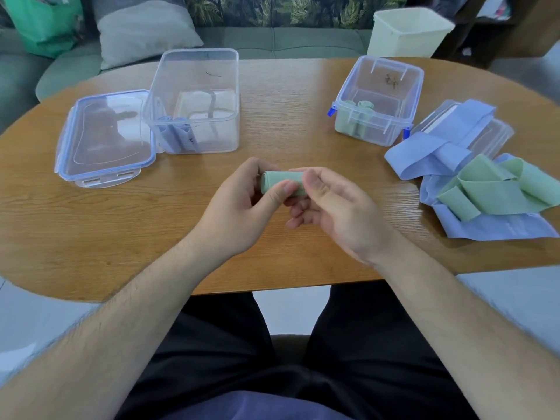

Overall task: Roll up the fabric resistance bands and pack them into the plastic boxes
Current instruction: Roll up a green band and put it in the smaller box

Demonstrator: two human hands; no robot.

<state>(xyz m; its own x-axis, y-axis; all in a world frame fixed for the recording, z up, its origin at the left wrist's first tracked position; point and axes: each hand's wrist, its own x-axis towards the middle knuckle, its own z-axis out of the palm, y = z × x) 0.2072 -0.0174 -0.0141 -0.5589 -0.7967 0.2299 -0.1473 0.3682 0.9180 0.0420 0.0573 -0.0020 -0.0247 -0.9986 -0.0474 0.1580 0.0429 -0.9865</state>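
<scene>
A rolled green band (280, 179) is held just above the middle of the table. My left hand (242, 207) grips its left end with thumb and fingers, and my right hand (336, 207) pinches its right end. The left clear box (194, 101) holds rolled blue bands (175, 133) in its near left corner. The right clear box (378, 101) holds rolled green bands (359, 116). Loose blue bands (436, 153) and a loose green band (491, 189) lie piled at the right of the table.
A clear lid (106, 137) with blue trim lies left of the left box. Another lid (491, 131) lies under the loose bands at the right. The wooden oval table (121, 237) backs onto a sofa with a cushion (142, 28); a cream bin (409, 31) stands behind.
</scene>
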